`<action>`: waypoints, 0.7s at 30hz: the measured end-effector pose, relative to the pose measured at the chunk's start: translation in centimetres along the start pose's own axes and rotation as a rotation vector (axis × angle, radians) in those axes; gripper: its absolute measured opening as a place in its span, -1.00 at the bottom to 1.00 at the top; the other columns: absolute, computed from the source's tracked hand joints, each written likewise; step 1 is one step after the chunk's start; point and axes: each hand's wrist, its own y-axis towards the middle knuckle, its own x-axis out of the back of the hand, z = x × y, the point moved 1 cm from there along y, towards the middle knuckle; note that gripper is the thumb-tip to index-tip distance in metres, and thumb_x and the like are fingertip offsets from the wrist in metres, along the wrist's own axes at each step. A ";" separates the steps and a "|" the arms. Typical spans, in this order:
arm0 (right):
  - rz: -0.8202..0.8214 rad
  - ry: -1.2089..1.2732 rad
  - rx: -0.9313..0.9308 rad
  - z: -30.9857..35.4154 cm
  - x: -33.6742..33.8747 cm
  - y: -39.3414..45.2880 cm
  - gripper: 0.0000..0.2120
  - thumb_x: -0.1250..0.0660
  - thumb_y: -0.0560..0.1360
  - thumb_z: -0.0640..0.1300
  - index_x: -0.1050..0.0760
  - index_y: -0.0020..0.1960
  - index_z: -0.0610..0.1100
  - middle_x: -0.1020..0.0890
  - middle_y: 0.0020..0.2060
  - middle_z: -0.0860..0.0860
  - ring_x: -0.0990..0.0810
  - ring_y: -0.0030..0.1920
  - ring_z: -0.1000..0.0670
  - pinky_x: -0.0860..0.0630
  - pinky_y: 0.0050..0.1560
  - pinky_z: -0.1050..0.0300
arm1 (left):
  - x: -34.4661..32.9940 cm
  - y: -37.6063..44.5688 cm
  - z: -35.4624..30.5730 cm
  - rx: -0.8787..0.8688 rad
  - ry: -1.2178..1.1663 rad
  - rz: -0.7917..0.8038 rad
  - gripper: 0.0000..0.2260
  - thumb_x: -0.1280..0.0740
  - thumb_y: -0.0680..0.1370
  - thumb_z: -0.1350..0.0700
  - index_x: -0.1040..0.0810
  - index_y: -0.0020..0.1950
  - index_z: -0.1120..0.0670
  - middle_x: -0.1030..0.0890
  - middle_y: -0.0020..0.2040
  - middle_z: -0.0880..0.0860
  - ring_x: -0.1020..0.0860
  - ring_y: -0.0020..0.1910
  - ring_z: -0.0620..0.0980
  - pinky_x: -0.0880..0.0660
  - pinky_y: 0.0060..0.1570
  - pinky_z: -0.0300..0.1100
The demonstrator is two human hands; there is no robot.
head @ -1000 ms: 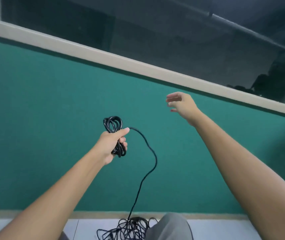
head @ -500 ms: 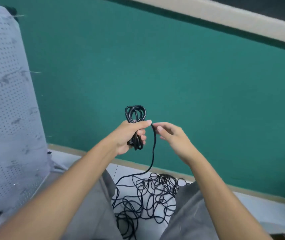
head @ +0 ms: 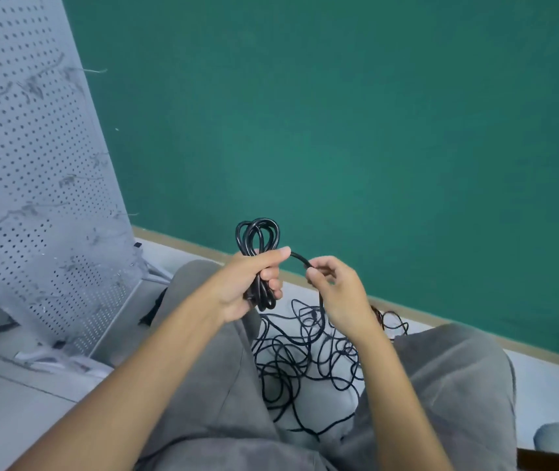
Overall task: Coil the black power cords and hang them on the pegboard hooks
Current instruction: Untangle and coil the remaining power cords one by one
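Two hands work one black cord in front of you, and the scene reads from the left like this: the grey pegboard (head: 30, 185) leans at your left, tilted, its foot on the pale floor (head: 16, 396), with scuff marks across its holes; no hooks can be made out on it. Just right of it your left hand (head: 242, 283) is curled round the coil (head: 259, 263), thumb laid over the top, the loops sticking up above the fist and hanging a little below it. A short arc of cord (head: 300, 258) runs from that thumb to your right hand (head: 334, 288), whose fingertips pinch it close beside the coil. Below both hands the loose tangle (head: 305, 355) lies on the floor between your grey-trousered knees (head: 441, 385), and your forearms cover part of it. The green wall (head: 373, 130) fills the background, with a tan strip along its base. Compared with half a second ago, your head has dipped further, so more of the knees and tangle show, the pegboard takes up more of the left, and the right hand's pinch is still close by the coil.
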 end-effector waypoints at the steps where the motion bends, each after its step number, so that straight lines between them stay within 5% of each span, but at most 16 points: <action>1: 0.003 0.000 -0.009 -0.5 -0.5 -0.1 -0.92 -0.32 0.65 -0.19 -0.58 0.06 -0.05 -0.65 -0.09 0.09 -0.59 -0.06 0.12 -0.49 0.06 0.25 | 0.6 -0.2 0.5 0.012 -0.002 -0.011 -0.64 -0.45 0.55 0.08 -0.36 -0.35 -0.04 -0.28 -0.48 -0.07 -0.35 -0.49 -0.08 -0.45 -0.37 -0.22; 8: -0.078 -0.179 0.011 -1.9 -2.0 -1.3 -0.90 -0.40 0.60 -0.16 -0.59 -0.07 0.00 -0.65 -0.19 0.18 -0.56 -0.17 0.33 -0.38 -0.14 0.50 | 3.2 -0.2 2.9 0.042 0.027 -0.014 -0.65 -0.50 0.43 0.06 -0.43 -0.48 -0.01 -0.27 -0.49 -0.06 -0.34 -0.47 -0.07 -0.43 -0.35 -0.20; 13: -0.163 -0.086 0.025 -0.8 -1.4 -2.2 -0.92 -0.43 0.58 -0.18 -0.61 -0.10 -0.05 -0.60 -0.29 0.15 -0.47 -0.37 0.15 -0.36 -0.27 0.37 | 4.3 0.2 3.7 -0.003 0.184 0.011 -0.61 -0.61 0.40 0.08 -0.44 -0.47 0.00 -0.32 -0.50 -0.01 -0.35 -0.46 -0.02 -0.44 -0.34 -0.16; 18: -0.125 0.048 0.043 2.4 -0.8 -2.9 -0.80 -0.44 0.56 -0.25 -0.60 -0.14 0.03 -0.66 -0.20 0.01 -0.55 -0.36 0.16 -0.51 -0.21 0.28 | 4.6 0.2 4.4 -0.015 0.298 0.080 -0.66 -0.62 0.32 0.01 -0.45 -0.32 0.02 -0.35 -0.48 0.02 -0.40 -0.46 0.00 -0.45 -0.31 -0.13; 21: -0.081 0.102 0.035 4.0 -1.0 -3.1 -0.80 -0.46 0.54 -0.25 -0.62 -0.18 0.01 -0.66 -0.31 0.13 -0.57 -0.35 0.15 -0.52 -0.21 0.32 | 4.2 0.0 4.9 -0.015 0.273 0.137 -0.67 -0.61 0.34 0.00 -0.46 -0.28 0.04 -0.35 -0.46 0.04 -0.40 -0.44 0.02 -0.45 -0.31 -0.13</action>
